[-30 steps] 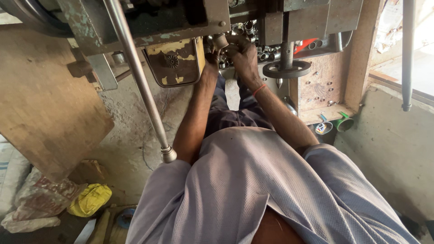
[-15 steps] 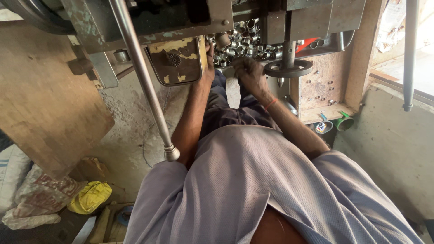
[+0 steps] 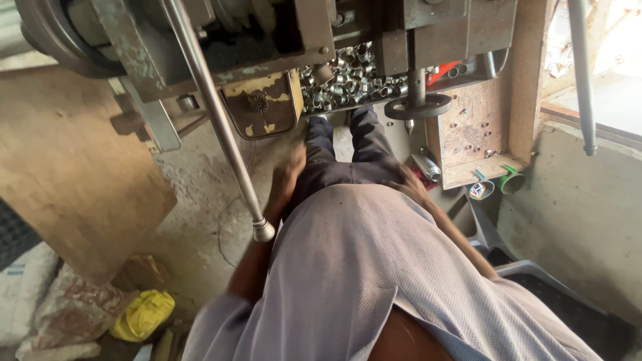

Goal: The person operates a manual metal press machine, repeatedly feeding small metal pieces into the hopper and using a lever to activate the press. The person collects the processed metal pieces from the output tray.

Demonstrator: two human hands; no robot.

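Landmark: the big grey-green steel press machine [image 3: 267, 40] across the top of the view, paint worn, a chipped yellow plate hanging off its front. Below and to the left of it, a large brown plywood board [image 3: 73, 180] leans against the dusty concrete floor. From the machine's front a long polished steel lever rod [image 3: 221, 127] with a knobbed end runs down and toward the person; its long axis slants from upper left to lower right, knob end pointing at the left forearm. On the machine's bed, right of the yellow plate, lies a heap of small shiny metal ring parts [image 3: 348, 80], loose, pointing every way, no common axis. Just right of the heap a dark round flanged spindle [image 3: 418, 107] hangs upright, tip down. The left hand [image 3: 289, 170] sits below the machine on the left thigh, blurred; fingers look loosely curled, but whether they hold anything I cannot tell. The right hand [image 3: 409, 187] lies below the spindle on the right thigh, blurred too, grip not readable. Risks, as judgement: the lever knob is close to the left arm, so an elbow knock could trip it; the rings are piled near the bed edge and could spill; fingers reaching into the heap pass beside the spindle tip.
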